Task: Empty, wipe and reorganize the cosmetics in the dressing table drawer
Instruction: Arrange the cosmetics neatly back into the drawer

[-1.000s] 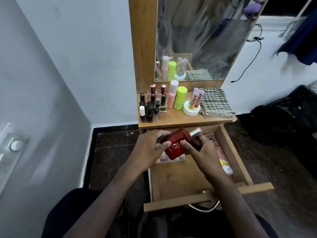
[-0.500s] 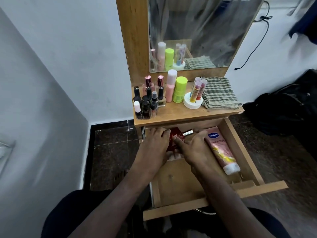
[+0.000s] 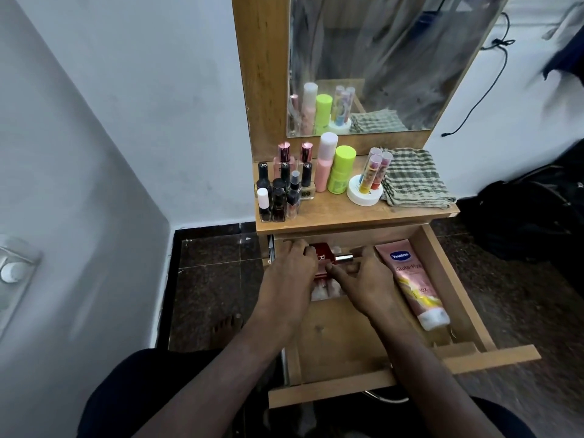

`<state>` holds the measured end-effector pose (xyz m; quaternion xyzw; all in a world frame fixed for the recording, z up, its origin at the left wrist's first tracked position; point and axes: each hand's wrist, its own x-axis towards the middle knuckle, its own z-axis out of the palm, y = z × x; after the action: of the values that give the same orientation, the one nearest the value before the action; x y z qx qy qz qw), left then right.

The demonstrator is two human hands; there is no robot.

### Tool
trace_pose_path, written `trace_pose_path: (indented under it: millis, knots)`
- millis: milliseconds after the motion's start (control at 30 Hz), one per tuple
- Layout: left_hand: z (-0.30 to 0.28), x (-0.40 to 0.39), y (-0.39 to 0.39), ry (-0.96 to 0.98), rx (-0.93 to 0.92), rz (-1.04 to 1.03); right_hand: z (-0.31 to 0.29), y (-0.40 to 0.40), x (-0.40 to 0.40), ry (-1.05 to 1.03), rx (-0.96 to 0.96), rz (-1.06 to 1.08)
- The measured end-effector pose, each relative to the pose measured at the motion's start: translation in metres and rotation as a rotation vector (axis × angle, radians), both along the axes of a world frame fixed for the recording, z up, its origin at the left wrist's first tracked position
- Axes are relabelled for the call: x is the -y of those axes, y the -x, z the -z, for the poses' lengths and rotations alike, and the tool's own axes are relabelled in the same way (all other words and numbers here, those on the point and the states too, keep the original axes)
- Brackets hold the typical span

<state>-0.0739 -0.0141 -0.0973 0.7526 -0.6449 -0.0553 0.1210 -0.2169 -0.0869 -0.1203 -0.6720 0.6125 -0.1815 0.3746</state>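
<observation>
The wooden drawer is pulled open below the dressing table top. At its back left lies a red bottle with a silver cap, on top of pale items partly hidden under my fingers. My left hand grips the bottle's left side. My right hand holds its right side near the cap. A pink Vaseline tube lies along the drawer's right side.
Several nail polish bottles, a pink bottle, a green bottle, lip balm tubes in a white holder and a folded checked cloth stand on the table top under the mirror. A dark bag lies at right.
Both hands have lowered the red bottle from above the drawer down into its back left part. The view shifted, and the pink tube now shows fully.
</observation>
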Motion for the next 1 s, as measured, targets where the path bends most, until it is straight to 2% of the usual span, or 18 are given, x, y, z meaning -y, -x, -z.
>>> trace_pose_path:
  millis: [67,133,267,367,500,667,767,1000]
  knots:
    - [-0.002,-0.001,-0.006,0.024,-0.083,0.029,-0.002,0.002,-0.001,0.062,-0.079,-0.022]
    - [-0.009,-0.006,-0.015,0.136,-0.166,0.065,-0.009,0.003,-0.003,0.227,-0.136,-0.021]
    - [-0.021,-0.015,-0.042,0.569,-0.193,0.035,-0.037,-0.006,-0.012,0.593,0.009,-0.097]
    - [-0.026,-0.014,-0.067,0.800,-0.235,-0.117,-0.056,-0.020,-0.011,0.728,0.049,-0.191]
    - [-0.026,0.000,-0.100,0.812,-0.328,-0.227,-0.075,-0.041,0.006,0.843,0.031,-0.289]
    - [-0.021,0.019,-0.125,0.764,-0.290,-0.073,-0.104,-0.063,0.034,0.920,-0.084,-0.359]
    - [-0.018,0.025,-0.129,0.761,-0.332,-0.065,-0.120,-0.075,0.047,0.897,-0.108,-0.392]
    - [-0.016,0.027,-0.141,0.738,-0.298,0.007,-0.143,-0.089,0.056,0.922,-0.229,-0.623]
